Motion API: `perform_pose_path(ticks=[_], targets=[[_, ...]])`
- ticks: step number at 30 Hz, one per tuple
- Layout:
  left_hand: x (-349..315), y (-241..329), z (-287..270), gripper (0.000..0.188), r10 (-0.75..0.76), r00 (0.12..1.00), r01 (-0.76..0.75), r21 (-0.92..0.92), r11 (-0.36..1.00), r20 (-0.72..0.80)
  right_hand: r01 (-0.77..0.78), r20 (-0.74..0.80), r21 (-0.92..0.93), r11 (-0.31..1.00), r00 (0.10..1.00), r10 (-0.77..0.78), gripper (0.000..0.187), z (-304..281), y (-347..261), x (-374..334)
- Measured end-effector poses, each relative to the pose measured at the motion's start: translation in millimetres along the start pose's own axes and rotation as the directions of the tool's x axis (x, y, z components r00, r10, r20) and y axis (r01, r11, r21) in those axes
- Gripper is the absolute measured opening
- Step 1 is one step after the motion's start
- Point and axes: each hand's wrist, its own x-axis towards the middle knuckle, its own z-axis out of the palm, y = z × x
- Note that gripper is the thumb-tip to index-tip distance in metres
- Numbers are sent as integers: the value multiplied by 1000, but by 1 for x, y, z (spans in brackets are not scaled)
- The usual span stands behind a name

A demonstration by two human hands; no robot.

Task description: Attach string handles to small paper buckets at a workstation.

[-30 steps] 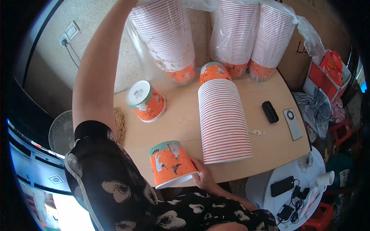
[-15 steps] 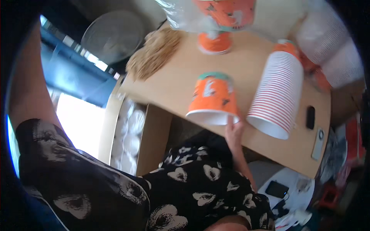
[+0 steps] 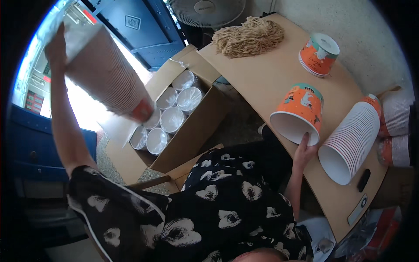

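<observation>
At the upper left, my raised left hand [image 3: 56, 49] grips the top of a long stack of paper buckets [image 3: 107, 72] in a clear plastic bag. The stack hangs tilted, its orange lower end over an open cardboard carton [image 3: 192, 131]. Several film-covered white bucket stacks [image 3: 171, 119] stand inside that carton. My right hand [image 3: 304, 153] is closed on the rim of an orange and green paper bucket [image 3: 302, 105], thumb inside its mouth. This bucket lies tilted on the table, its opening toward me. Beside it lies an unwrapped stack of white-walled paper buckets [image 3: 352, 139].
The brown table [image 3: 257, 78] carries a bundle of tan string [image 3: 251, 38], another orange bucket [image 3: 320, 54], a black object [image 3: 363, 180] and a flat pale piece [image 3: 358, 209]. Wrapped stacks [image 3: 396, 126] stand at right. A fan [image 3: 205, 11] stands behind, near a blue door [image 3: 142, 26].
My view has turned left, bringing the carton and my left hand fully into sight. The plastic-wrapped orange end above the table's far side now shows over the carton. My right hand keeps its bucket.
</observation>
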Motion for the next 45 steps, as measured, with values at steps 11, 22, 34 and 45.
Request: perform_pose_path(ticks=[11, 22, 34, 45], targets=[[-540, -12, 7, 27, -390, 910, 112, 820, 561, 142, 67, 0, -28, 997, 998, -67, 44, -4, -10, -2], [-696, 203, -28, 43, -907, 301, 858, 331, 393, 296, -28, 61, -26, 999, 998, 30, 58, 1, -4, -3], [-628, 360, -20, 53, -461, -601, 744, 246, -621, 652, -316, 34, -60, 947, 947, 319, 39, -18, 9, -17], [-255, 612, -12, 30, 323, 942, 160, -969, -188, 93, -84, -39, 55, 995, 995, 86, 33, -11, -19, -2]])
